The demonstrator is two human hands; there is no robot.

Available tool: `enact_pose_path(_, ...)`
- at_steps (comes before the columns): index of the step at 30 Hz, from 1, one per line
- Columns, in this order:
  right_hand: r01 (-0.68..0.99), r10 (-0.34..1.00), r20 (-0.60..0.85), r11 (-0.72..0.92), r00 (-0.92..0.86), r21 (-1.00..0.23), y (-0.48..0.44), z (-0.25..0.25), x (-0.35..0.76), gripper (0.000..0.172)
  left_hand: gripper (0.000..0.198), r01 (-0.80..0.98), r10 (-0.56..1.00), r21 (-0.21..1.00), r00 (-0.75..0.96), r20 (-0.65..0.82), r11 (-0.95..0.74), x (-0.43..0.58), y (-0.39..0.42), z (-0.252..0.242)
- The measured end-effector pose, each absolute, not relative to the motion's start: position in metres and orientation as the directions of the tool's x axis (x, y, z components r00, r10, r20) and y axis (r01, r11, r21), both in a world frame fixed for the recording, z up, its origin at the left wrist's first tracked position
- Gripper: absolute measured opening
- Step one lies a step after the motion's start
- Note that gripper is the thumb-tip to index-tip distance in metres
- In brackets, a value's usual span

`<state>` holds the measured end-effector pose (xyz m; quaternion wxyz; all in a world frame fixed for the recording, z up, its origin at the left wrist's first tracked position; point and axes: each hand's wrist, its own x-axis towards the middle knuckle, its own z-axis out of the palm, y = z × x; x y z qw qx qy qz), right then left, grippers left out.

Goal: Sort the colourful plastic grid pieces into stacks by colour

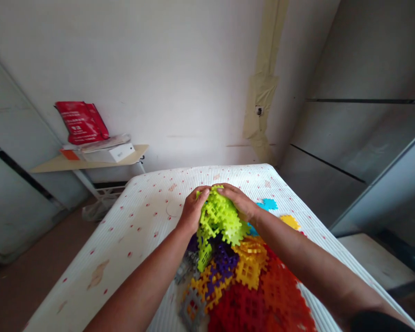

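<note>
Between my two hands sits a heap of lime-green interlocking plastic tiles point(219, 214) with notched edges. My left hand point(192, 210) curls around the heap's left side, thumb on top. From the right, my right hand point(237, 200) cups the far side, its fingers partly hidden behind the tiles. Nearer to me lie purple tiles point(224, 260), yellow tiles point(251, 263), red tiles point(238, 306), orange-red tiles point(285, 295) and grey tiles point(192, 309), all loosely piled. Blue tiles point(269, 204) show beyond my right forearm, as does a yellow tile point(290, 222).
The tiles rest on a bed-like surface with a white patterned cover point(124, 249). At the left back, a small table point(51, 163) holds a white box point(110, 153) and a red bag point(79, 122). Grey cabinet panels point(359, 133) stand at right; a wall socket point(259, 110) is behind.
</note>
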<state>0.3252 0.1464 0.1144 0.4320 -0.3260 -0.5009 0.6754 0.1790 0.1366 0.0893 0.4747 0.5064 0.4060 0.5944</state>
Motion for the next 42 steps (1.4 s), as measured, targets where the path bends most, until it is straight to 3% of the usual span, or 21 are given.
enact_pose_path(5, -0.244, 0.913, -0.029, -0.139, -0.406, -0.96, 0.114, 0.115, 0.324, 0.033, 0.042, -0.136, 0.977, 0.968, -0.029, 0.21, -0.212, 0.175, 0.097, 0.087)
enact_pose_path(11, -0.147, 0.883, 0.129, 0.069, -0.451, -0.987, 0.085, 0.106, 0.33, 0.03, 0.036, 0.039, 0.951, 0.95, 0.0, 0.309, -0.308, 0.168, 0.056, 0.077)
enact_pose_path(18, -0.02, 0.822, 0.289, 0.322, -0.491, -0.947, 0.053, 0.097, 0.341, 0.021, 0.03, 0.247, 0.889, 0.855, 0.161, 0.428, -0.456, 0.157, 0.02, 0.066)
enact_pose_path(23, 0.265, 0.847, 0.363, 0.48, -0.388, -0.836, 0.043, 0.101, 0.379, 0.019, 0.029, 0.322, 0.874, 0.814, 0.22, 0.433, -0.484, 0.137, 0.003, 0.052)
enact_pose_path(27, 0.527, 0.97, 0.224, 0.239, -0.093, -0.816, 0.045, 0.099, 0.44, 0.039, 0.029, 0.44, 0.885, 0.768, 0.209, 0.416, -0.465, 0.11, -0.005, 0.036)
enact_pose_path(31, 0.517, 0.991, -0.091, -0.131, 0.101, -0.846, 0.028, 0.091, 0.497, 0.062, 0.045, 0.58, 0.903, 0.694, 0.23, 0.364, -0.427, 0.084, -0.016, 0.022)
enact_pose_path(36, 0.277, 0.873, -0.487, -0.461, -0.03, -0.843, -0.028, 0.075, 0.523, 0.076, 0.08, 0.664, 0.864, 0.565, 0.281, 0.418, -0.49, 0.069, -0.043, -0.013)
enact_pose_path(42, 0.045, 0.808, -0.557, -0.56, -0.193, -0.827, -0.046, 0.065, 0.495, 0.074, 0.082, 0.812, 0.855, 0.331, 0.351, 0.381, -0.481, 0.083, -0.063, -0.036)
